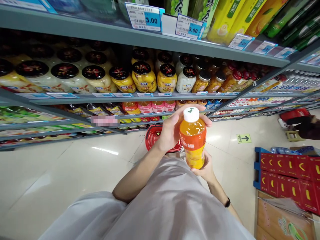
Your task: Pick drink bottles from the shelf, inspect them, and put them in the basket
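An orange juice bottle [193, 140] with a white cap and an orange label stands upright in front of my chest. My left hand [172, 128] wraps round its upper part from the left, fingers curled behind the neck near the cap. My right hand [203, 166] cups the bottom of the bottle from below. Both hands are closed on the bottle. A black band sits on my right wrist.
Grey shelves [140, 36] ahead carry jars of canned fruit [143, 77], drink cartons and price tags. A red shopping basket [153, 136] stands on the tiled floor behind the bottle. Red boxes on a blue pallet [287, 173] and a cardboard box are at the right.
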Demonstrator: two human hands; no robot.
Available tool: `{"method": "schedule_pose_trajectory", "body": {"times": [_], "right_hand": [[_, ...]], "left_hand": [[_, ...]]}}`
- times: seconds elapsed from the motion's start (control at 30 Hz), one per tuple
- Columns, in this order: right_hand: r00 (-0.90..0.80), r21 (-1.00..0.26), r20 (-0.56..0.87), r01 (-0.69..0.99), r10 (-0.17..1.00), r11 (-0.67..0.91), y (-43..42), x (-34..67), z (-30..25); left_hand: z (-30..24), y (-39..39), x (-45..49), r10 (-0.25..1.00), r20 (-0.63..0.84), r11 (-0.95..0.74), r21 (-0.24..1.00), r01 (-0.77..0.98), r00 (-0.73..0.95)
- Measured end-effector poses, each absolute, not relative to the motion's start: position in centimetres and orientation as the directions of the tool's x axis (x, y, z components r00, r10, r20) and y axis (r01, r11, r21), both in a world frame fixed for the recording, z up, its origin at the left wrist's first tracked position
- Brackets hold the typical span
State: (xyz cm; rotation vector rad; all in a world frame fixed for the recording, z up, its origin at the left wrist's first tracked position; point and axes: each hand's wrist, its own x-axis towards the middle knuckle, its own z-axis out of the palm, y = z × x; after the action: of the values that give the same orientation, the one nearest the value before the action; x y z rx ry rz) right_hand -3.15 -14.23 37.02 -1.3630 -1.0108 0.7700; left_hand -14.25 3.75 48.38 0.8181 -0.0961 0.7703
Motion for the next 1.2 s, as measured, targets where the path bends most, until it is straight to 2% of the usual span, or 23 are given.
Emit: {"method": "schedule_pose_trajectory", "body": {"times": [0.1,0.17,0.27,0.37,0.47,0.57,0.77,0.97,1.2], "right_hand": [[0.165,-0.977,-0.047,-0.213,0.985,-0.011,-14.0,-3.8,37.3],[0.017,-0.915,-0.065,-0.401,0.998,-0.053,-13.8,-4.2,37.2],[-0.094,-0.740,0.055,-0.672,0.994,-0.022,-13.2,-4.7,36.3],[-0.191,-0.544,0.233,-0.838,0.953,-0.035,-12.5,-5.1,34.7],[-0.221,-0.458,0.335,-0.888,0.916,-0.047,-11.9,-5.3,33.0],[-0.205,-0.418,0.338,-0.907,0.919,-0.049,-12.1,-5.4,31.8],[-0.240,-0.482,0.154,-0.865,0.959,-0.139,-13.2,-5.4,31.4],[-0.272,-0.526,-0.034,-0.813,0.962,-0.249,-13.2,-4.7,30.8],[-0.228,-0.547,-0.113,-0.798,0.967,-0.252,-13.4,-4.5,31.5]], "left_hand": [[47.9,3.2,-14.2,0.557,0.436,0.380,0.624,-0.683,0.707],[47.6,2.8,-14.1,0.540,0.493,0.323,0.626,-0.710,0.682],[47.4,2.3,-14.1,0.561,0.523,0.258,0.626,-0.736,0.641],[47.3,2.4,-14.4,0.592,0.508,0.187,0.668,-0.720,0.625],[47.0,2.6,-14.6,0.587,0.532,0.106,0.697,-0.710,0.610],[46.6,2.6,-14.6,0.558,0.556,0.087,0.699,-0.710,0.616],[46.5,1.9,-14.8,0.543,0.537,0.166,0.684,-0.710,0.645],[47.0,2.0,-14.8,0.578,0.481,0.236,0.675,-0.699,0.659],[46.1,2.2,-14.3,0.612,0.435,0.188,0.731,-0.656,0.661]]}}
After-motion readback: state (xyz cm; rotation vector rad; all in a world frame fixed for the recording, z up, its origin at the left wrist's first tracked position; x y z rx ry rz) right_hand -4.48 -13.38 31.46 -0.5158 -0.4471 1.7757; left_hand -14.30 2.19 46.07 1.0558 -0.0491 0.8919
